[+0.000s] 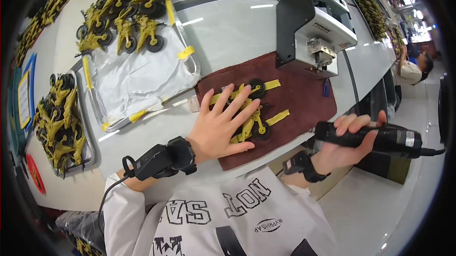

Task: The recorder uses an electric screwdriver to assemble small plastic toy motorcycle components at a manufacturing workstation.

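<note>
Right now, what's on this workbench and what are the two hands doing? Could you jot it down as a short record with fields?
Left hand: pressed flat, fingers spread, on a yellow toy motorcycle
Right hand: gripping a black power tool beside the table edge
Under the toy: dark red mat
Behind the mat: grey machine
Left of the mat: tray with white paper and more yellow motorcycles
Far left: second tray of motorcycles

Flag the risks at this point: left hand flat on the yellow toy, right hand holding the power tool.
1. The left hand covers most of the yellow toy motorcycle, so the fingers could be in the tool's way.
2. The black power tool in the right hand is out past the table edge; its cord could snag.
3. The toy could slide on the brown mat.
</note>
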Action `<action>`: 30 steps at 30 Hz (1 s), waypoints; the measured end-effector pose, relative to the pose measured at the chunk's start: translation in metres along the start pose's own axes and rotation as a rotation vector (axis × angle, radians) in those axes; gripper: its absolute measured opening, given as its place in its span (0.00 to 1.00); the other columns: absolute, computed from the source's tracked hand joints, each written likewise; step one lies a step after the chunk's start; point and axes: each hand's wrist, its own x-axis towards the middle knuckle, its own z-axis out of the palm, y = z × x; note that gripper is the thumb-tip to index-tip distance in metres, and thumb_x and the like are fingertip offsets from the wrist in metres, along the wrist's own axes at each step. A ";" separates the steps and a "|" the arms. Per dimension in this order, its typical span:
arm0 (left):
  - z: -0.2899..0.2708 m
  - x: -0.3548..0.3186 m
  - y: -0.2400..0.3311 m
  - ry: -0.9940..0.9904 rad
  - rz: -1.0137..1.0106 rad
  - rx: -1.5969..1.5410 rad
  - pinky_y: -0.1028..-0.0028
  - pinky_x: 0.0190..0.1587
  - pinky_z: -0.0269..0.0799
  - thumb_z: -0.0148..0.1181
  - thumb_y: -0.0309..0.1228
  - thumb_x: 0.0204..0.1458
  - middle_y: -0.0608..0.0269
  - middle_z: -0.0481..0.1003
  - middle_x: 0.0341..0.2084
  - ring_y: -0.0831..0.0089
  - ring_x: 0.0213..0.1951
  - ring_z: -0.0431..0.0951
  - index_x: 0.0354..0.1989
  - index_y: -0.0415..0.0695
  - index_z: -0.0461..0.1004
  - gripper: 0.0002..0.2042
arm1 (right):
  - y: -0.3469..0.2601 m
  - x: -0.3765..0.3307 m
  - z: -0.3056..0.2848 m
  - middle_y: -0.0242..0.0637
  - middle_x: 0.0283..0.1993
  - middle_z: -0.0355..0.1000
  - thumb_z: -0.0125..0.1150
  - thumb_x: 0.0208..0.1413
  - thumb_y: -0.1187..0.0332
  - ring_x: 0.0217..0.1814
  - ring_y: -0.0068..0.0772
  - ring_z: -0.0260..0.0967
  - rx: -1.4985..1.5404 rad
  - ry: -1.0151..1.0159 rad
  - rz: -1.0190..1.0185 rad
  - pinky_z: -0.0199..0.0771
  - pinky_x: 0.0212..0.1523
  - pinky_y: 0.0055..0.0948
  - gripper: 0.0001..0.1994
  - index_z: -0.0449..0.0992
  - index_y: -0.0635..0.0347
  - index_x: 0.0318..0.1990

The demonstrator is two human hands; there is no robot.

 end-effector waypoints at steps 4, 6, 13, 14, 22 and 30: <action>0.011 -0.006 0.008 0.056 0.000 0.006 0.51 0.59 0.44 0.55 0.58 0.44 0.54 0.51 0.64 0.51 0.62 0.52 0.62 0.51 0.59 0.37 | 0.008 0.045 0.019 0.36 0.21 0.63 0.50 0.59 0.63 0.17 0.26 0.60 -0.046 0.108 -0.163 0.64 0.19 0.28 0.23 0.54 0.61 0.58; 0.017 -0.004 0.008 0.078 -0.019 -0.007 0.51 0.59 0.44 0.54 0.58 0.45 0.53 0.52 0.64 0.51 0.62 0.52 0.60 0.51 0.61 0.35 | 0.022 0.078 0.034 0.36 0.21 0.64 0.52 0.56 0.70 0.17 0.26 0.61 -0.121 0.117 -0.218 0.66 0.19 0.27 0.23 0.55 0.62 0.58; 0.009 -0.001 0.007 0.033 0.020 -0.022 0.48 0.61 0.40 0.54 0.52 0.46 0.52 0.50 0.65 0.50 0.64 0.50 0.60 0.50 0.61 0.33 | 0.059 0.105 0.056 0.36 0.18 0.66 0.57 0.52 0.75 0.15 0.26 0.64 -0.284 0.010 -0.251 0.66 0.21 0.23 0.22 0.59 0.68 0.53; 0.008 -0.002 0.006 0.032 0.017 -0.026 0.48 0.61 0.40 0.54 0.52 0.46 0.52 0.50 0.65 0.50 0.64 0.50 0.60 0.50 0.61 0.33 | 0.058 0.103 0.057 0.36 0.18 0.66 0.58 0.52 0.75 0.15 0.27 0.64 -0.269 0.037 -0.230 0.66 0.21 0.23 0.21 0.59 0.67 0.53; 0.010 -0.004 0.002 0.148 -0.036 -0.180 0.50 0.63 0.40 0.61 0.46 0.42 0.46 0.50 0.64 0.51 0.65 0.51 0.62 0.42 0.56 0.39 | 0.030 0.032 0.050 0.35 0.19 0.61 0.53 0.55 0.72 0.14 0.28 0.60 -0.066 -0.074 0.067 0.65 0.19 0.29 0.25 0.52 0.66 0.58; 0.012 -0.004 -0.001 0.161 -0.047 -0.197 0.52 0.64 0.41 0.64 0.47 0.39 0.51 0.52 0.65 0.55 0.65 0.52 0.62 0.40 0.55 0.42 | 0.027 -0.024 0.073 0.37 0.22 0.62 0.53 0.58 0.59 0.13 0.29 0.60 -0.095 -0.342 0.009 0.65 0.17 0.31 0.32 0.45 0.60 0.63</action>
